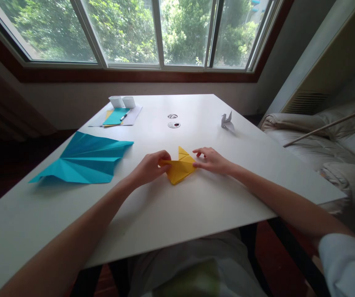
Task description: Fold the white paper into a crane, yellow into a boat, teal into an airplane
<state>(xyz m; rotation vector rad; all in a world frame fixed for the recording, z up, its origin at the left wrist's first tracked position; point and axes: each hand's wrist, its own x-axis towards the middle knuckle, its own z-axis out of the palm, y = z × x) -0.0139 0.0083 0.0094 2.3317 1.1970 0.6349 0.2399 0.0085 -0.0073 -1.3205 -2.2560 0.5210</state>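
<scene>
A folded piece of yellow paper (179, 169) is in front of me over the white table (171, 214), one pointed flap standing up at its back. My left hand (151, 166) pinches its left corner between thumb and curled fingers. At the right corner is my right hand (211, 160); its thumb touches the paper's edge while the index finger stays apart from the thumb. To the left of my left hand lies a large creased sheet of blue paper (87, 161), its folds raised off the table.
A white paper crane (227, 121) stands at the back right. Two round printed pieces (174, 125) lie at the back middle. At the back left are coloured sheets (117, 116), a pen (125, 115) and white folded paper boxes (122, 102). A sofa (307, 136) stands to the right.
</scene>
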